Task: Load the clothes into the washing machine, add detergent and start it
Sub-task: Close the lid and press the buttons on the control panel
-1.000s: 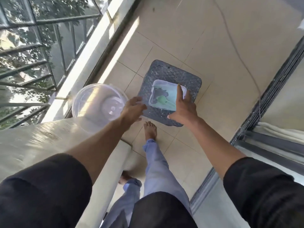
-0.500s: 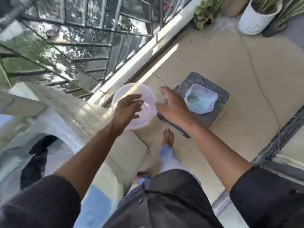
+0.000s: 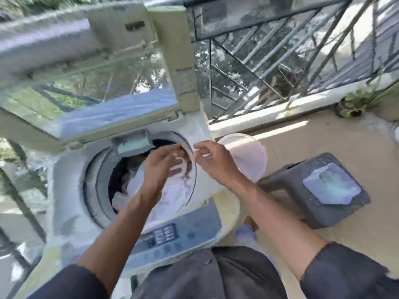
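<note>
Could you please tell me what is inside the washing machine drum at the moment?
Inside the drum, pale and dark clothes show. The left hand and a clear container cover the rest, so how full it is cannot be seen.

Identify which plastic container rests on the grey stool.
The rectangular bluish container, lying on the stool; the round clear tub is beside the washing machine instead.

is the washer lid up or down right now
Up. The washing machine lid is raised behind the round drum opening, and clothes show inside it.
</note>
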The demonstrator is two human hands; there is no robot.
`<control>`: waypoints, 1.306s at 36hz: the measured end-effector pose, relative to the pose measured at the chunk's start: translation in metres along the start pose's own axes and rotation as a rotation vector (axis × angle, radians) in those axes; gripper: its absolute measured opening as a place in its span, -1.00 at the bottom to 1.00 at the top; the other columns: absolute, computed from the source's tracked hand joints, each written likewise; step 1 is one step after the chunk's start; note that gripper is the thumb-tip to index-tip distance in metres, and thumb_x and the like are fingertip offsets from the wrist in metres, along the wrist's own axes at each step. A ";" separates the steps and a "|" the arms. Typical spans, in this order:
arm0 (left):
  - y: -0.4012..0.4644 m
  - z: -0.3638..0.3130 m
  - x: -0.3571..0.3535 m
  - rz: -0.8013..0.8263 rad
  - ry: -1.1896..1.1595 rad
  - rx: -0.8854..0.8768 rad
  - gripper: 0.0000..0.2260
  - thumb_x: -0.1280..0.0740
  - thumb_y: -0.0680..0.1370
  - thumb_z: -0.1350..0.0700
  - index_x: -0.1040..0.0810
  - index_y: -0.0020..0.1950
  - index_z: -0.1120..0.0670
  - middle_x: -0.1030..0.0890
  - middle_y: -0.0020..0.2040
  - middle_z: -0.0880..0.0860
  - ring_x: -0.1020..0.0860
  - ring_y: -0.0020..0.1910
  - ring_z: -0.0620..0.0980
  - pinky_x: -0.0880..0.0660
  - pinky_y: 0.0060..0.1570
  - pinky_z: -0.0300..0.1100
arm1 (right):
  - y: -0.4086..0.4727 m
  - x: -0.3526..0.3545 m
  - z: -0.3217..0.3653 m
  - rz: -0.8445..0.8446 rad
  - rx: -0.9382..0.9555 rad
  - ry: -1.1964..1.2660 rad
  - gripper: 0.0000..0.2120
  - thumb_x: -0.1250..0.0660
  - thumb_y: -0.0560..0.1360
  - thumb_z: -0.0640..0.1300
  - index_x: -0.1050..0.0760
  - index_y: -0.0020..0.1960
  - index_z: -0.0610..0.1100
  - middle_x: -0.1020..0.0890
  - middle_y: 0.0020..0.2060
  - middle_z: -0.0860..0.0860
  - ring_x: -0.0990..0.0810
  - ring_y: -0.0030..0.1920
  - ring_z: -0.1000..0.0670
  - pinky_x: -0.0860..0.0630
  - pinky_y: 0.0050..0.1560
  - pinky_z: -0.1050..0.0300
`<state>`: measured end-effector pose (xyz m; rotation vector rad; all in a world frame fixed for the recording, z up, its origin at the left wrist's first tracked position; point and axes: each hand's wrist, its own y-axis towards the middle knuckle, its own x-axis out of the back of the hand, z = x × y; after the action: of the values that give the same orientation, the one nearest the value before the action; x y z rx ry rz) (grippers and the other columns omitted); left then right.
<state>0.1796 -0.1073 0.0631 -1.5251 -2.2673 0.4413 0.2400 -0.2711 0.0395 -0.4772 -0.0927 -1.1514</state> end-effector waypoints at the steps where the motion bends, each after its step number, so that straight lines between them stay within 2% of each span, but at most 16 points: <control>1: 0.000 0.003 0.013 -0.029 -0.040 0.018 -0.80 -0.31 0.67 0.26 -0.68 0.18 0.08 -0.76 0.10 0.12 -0.71 0.09 0.17 -0.62 0.18 0.08 | 0.004 -0.011 0.003 0.032 -0.025 0.025 -0.71 -0.43 0.54 -0.07 -0.62 0.24 -0.08 -0.70 0.05 0.04 -0.68 0.04 0.08 -0.63 0.12 0.03; 3: 0.004 0.011 0.038 -0.082 -0.131 0.069 -0.81 -0.32 0.68 0.20 -0.65 0.25 0.12 -0.74 0.16 0.14 -0.70 0.15 0.20 -0.63 0.19 0.09 | 0.012 -0.032 0.009 0.110 -0.091 0.079 -0.68 -0.41 0.56 -0.06 -0.59 0.29 -0.10 -0.69 0.11 -0.05 -0.70 0.06 0.00 -0.66 0.09 0.00; 5: 0.012 0.023 0.060 -0.119 -0.214 0.117 -0.77 -0.33 0.69 0.11 -0.63 0.31 0.13 -0.72 0.21 0.12 -0.68 0.19 0.21 -0.65 0.18 0.08 | 0.020 -0.050 0.015 0.171 -0.152 0.112 -0.65 -0.38 0.60 -0.09 -0.54 0.36 -0.12 -0.67 0.17 -0.11 -0.71 0.05 -0.06 -0.64 -0.03 0.09; 9: 0.030 0.042 0.093 -0.117 -0.366 0.222 -0.64 -0.33 0.68 0.00 -0.52 0.44 0.10 -0.62 0.33 0.06 -0.64 0.22 0.14 -0.64 0.19 0.09 | 0.033 -0.082 0.029 0.230 -0.296 0.212 -0.68 -0.34 0.63 -0.20 -0.48 0.37 -0.16 -0.65 0.13 -0.14 -0.66 -0.14 -0.05 -0.63 -0.10 0.05; 13: 0.042 0.051 0.118 -0.080 -0.547 0.306 -0.58 -0.36 0.64 -0.06 -0.48 0.44 0.08 -0.50 0.44 0.11 -0.58 0.27 0.18 -0.63 0.16 0.11 | 0.046 -0.110 0.036 0.267 -0.409 0.377 -0.69 -0.28 0.67 -0.19 -0.42 0.39 -0.20 -0.59 0.28 -0.22 -0.64 0.11 -0.28 -0.61 0.09 -0.14; 17: 0.050 0.055 0.137 -0.070 -0.741 0.347 -0.38 -0.36 0.63 -0.08 -0.27 0.61 0.13 -0.39 0.51 0.19 -0.50 0.40 0.29 -0.53 0.35 0.23 | 0.054 -0.132 0.048 0.281 -0.463 0.414 -0.79 -0.28 0.67 -0.16 -0.41 0.28 -0.17 -0.55 0.31 -0.17 -0.62 0.21 -0.28 -0.60 0.22 -0.17; 19: 0.053 0.054 0.144 -0.075 -0.808 0.361 -0.40 -0.32 0.65 -0.10 -0.26 0.60 0.15 -0.37 0.52 0.19 -0.46 0.44 0.32 -0.47 0.40 0.26 | 0.058 -0.143 0.051 0.278 -0.474 0.394 -0.76 -0.32 0.66 -0.15 -0.43 0.29 -0.18 -0.53 0.32 -0.16 -0.62 0.23 -0.27 -0.60 0.23 -0.16; 22: 0.061 0.055 0.154 -0.086 -0.837 0.369 -0.48 -0.28 0.66 -0.17 -0.38 0.47 0.15 -0.42 0.47 0.17 -0.39 0.49 0.30 -0.38 0.48 0.27 | 0.060 -0.155 0.055 0.266 -0.499 0.404 -0.76 -0.36 0.64 -0.16 -0.43 0.26 -0.18 -0.49 0.35 -0.15 -0.60 0.18 -0.23 -0.61 0.20 -0.13; 26: 0.071 0.058 0.165 -0.066 -0.863 0.369 -0.30 -0.30 0.63 -0.24 -0.27 0.62 0.16 -0.39 0.52 0.17 -0.38 0.51 0.30 -0.40 0.46 0.27 | 0.065 -0.167 0.059 0.230 -0.536 0.470 -0.71 -0.33 0.64 -0.24 -0.38 0.33 -0.23 -0.44 0.29 -0.12 -0.55 0.28 -0.25 -0.56 0.30 -0.19; 32: 0.083 0.063 0.173 -0.005 -0.967 0.364 -0.23 -0.30 0.62 -0.26 -0.21 0.66 0.19 -0.31 0.61 0.19 -0.35 0.54 0.32 -0.43 0.43 0.28 | 0.073 -0.183 0.065 0.153 -0.536 0.478 -0.71 -0.29 0.61 -0.34 -0.41 0.32 -0.26 -0.49 0.28 -0.20 -0.55 0.32 -0.25 -0.59 0.26 -0.18; 36: 0.089 0.061 0.176 0.008 -0.978 0.361 -0.23 -0.27 0.64 -0.27 -0.19 0.65 0.22 -0.32 0.60 0.21 -0.36 0.54 0.32 -0.42 0.45 0.27 | 0.073 -0.188 0.070 0.129 -0.536 0.484 -0.90 -0.25 0.60 -0.37 -0.48 0.07 -0.23 -0.50 0.27 -0.23 -0.54 0.33 -0.26 -0.59 0.26 -0.19; 38: 0.091 0.058 0.176 0.005 -0.985 0.353 -0.24 -0.27 0.64 -0.26 -0.21 0.63 0.23 -0.35 0.58 0.22 -0.39 0.51 0.31 -0.42 0.45 0.27 | 0.073 -0.189 0.071 0.109 -0.527 0.495 -0.88 -0.23 0.61 -0.37 -0.47 -0.02 -0.20 -0.52 0.20 -0.21 -0.53 0.35 -0.26 -0.57 0.29 -0.20; 41: 0.097 0.053 0.175 -0.011 -1.001 0.355 -0.23 -0.28 0.63 -0.26 -0.21 0.62 0.25 -0.35 0.57 0.23 -0.39 0.51 0.31 -0.43 0.44 0.27 | 0.073 -0.191 0.074 0.108 -0.498 0.530 -0.81 -0.19 0.60 -0.40 -0.48 0.18 -0.31 -0.53 0.14 -0.20 -0.52 0.35 -0.23 -0.58 0.25 -0.13; 43: 0.100 0.049 0.174 -0.018 -1.009 0.357 -0.21 -0.30 0.62 -0.26 -0.19 0.63 0.25 -0.35 0.57 0.24 -0.39 0.51 0.31 -0.44 0.44 0.26 | 0.074 -0.193 0.078 0.104 -0.479 0.535 -0.62 -0.16 0.60 -0.43 -0.37 0.40 -0.37 -0.52 0.24 -0.28 -0.52 0.37 -0.25 -0.57 0.25 -0.12; 44: 0.101 0.048 0.174 -0.019 -1.013 0.357 -0.20 -0.30 0.62 -0.26 -0.17 0.64 0.25 -0.35 0.57 0.23 -0.39 0.51 0.31 -0.44 0.44 0.26 | 0.074 -0.194 0.080 0.098 -0.465 0.534 -0.59 -0.15 0.59 -0.45 -0.35 0.43 -0.35 -0.51 0.32 -0.30 -0.52 0.37 -0.26 -0.55 0.30 -0.16; 47: 0.104 0.044 0.174 -0.005 -1.020 0.347 -0.18 -0.30 0.62 -0.26 -0.14 0.67 0.23 -0.33 0.60 0.22 -0.38 0.53 0.31 -0.49 0.39 0.25 | 0.078 -0.195 0.085 0.091 -0.447 0.545 -0.66 -0.14 0.57 -0.50 -0.45 0.17 -0.15 -0.45 0.39 -0.20 -0.52 0.37 -0.27 -0.52 0.35 -0.25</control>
<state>0.1830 0.0903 -0.0004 -1.2320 -2.6179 1.8344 0.2426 -0.0446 0.0303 -0.5367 0.6643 -1.1772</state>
